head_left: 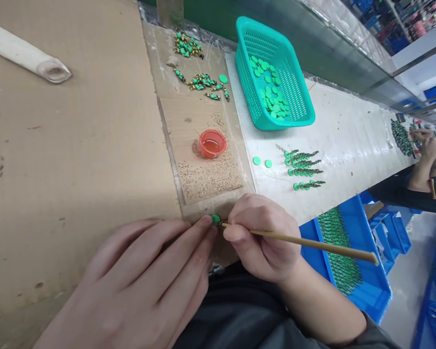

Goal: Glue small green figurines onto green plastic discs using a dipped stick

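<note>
My left hand (pixel 148 276) is closed at the table's near edge, its fingertips gripping a small green disc (pixel 215 219). A thin wooden stick (pixel 312 245) is pinched in my right hand (pixel 265 232), with its tip beside the disc; whether the two touch I cannot tell. Beyond my hands, a small red cup (pixel 212 144) holds some liquid. Tiny gold-coloured specks (pixel 207 182) lie scattered on the board around it. Two loose green discs, one of them a disc with small holes (pixel 268 164), rest to the right of the cup.
A turquoise basket (pixel 247 92) holds many green discs. Rows of green-based twisted pieces (pixel 305 172) stand on the table, and small figures (pixel 203 81) lie in heaps farther back. A blue bin (pixel 380 295) stands at lower right. Another person's hands (pixel 429 145) work at far right.
</note>
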The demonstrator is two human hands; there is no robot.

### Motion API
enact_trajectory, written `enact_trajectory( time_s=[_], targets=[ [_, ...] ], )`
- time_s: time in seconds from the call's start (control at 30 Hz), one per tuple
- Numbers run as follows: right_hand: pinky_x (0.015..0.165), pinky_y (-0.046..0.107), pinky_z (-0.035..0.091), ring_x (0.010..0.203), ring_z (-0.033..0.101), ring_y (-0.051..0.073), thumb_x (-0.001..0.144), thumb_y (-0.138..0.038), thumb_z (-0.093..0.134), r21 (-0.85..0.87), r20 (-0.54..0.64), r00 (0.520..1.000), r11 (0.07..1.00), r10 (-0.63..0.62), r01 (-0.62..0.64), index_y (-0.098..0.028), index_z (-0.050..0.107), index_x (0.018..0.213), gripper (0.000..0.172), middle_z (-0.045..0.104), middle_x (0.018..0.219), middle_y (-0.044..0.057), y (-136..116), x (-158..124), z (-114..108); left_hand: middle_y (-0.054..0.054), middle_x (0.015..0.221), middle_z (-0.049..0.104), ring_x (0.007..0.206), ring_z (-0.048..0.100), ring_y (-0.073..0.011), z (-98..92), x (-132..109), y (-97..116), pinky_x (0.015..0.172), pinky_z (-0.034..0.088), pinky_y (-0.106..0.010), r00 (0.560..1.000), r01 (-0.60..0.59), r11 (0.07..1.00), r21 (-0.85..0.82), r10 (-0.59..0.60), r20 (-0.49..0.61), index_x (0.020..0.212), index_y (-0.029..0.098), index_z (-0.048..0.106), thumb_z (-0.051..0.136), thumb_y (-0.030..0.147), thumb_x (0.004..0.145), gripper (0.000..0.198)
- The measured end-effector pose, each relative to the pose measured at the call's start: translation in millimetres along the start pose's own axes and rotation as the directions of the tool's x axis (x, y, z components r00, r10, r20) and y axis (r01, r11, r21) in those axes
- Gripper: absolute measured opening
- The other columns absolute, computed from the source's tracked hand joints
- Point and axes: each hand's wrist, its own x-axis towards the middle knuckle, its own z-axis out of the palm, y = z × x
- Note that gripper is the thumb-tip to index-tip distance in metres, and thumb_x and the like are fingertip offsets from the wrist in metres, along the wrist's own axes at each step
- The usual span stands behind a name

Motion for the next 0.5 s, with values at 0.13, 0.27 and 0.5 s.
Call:
enact_trajectory(
  time_s=[0.13,0.27,0.5],
  targets=[
    [0.058,0.031,0.059,0.066,0.065,0.015,0.121,-0.023,0.068,0.005,-0.020,0.999,0.999,0.038,-0.038,-0.028,0.063,0.096,0.026,0.062,0.077,-0.004,-1,-1,1,-0.003,0.163,0.078,0.145,0.076,-0.0362,0.5,-2,0,0.129,0.055,-0.064,1.000,0.015,1.000,-0.003,-0.015,-0.009,0.145,0.029,0.080,0.065,0.022,0.109,0.040],
    [0.062,0.029,0.060,0.067,0.066,0.013,0.121,-0.025,0.067,0.116,-0.106,0.986,0.986,0.130,-0.118,-0.025,0.064,0.101,0.021,0.066,0.080,-0.004,-1,-3,2,-0.003,0.167,0.076,0.145,0.076,-0.0368,1.7,-6,-1,0.127,0.058,-0.065,1.000,0.023,1.000,0.004,-0.023,0.007,0.153,0.034,0.077,0.072,0.023,0.104,0.050],
    [0.055,0.023,0.053,0.055,0.058,0.010,0.123,-0.036,0.067,0.192,-0.351,0.899,0.960,0.261,-0.203,-0.026,0.063,0.097,0.028,0.059,0.069,-0.008,1,0,6,-0.005,0.151,0.084,0.131,0.080,-0.0334,1.1,9,-1,0.114,0.062,-0.058,0.999,-0.007,0.997,0.082,0.011,-0.049,0.152,0.029,0.078,0.072,0.027,0.111,0.042]
  ],
)
